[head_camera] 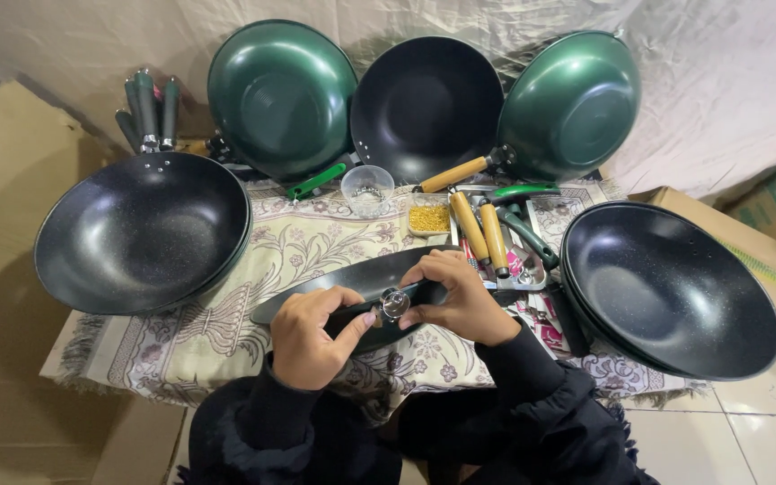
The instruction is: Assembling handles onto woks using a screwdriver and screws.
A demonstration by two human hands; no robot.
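While both hands meet at its rim, a black non-stick wok (352,278) stands tilted on edge on the patterned cloth (226,332).

Curled fingers of the left hand (312,337) close round the wok's near edge, thumb pressed beside a small round metal fitting (394,303); the right hand (460,301) pinches that fitting from the other side, fingers bunched together. Just beyond lie wooden-grip handles (480,226), a clear plastic cup (367,189) and a small tray of gold screws (429,217). Stacks of black woks sit at the left (141,233) and the right (671,287); two green woks (280,94) and another black one (426,103) lean against the backdrop.
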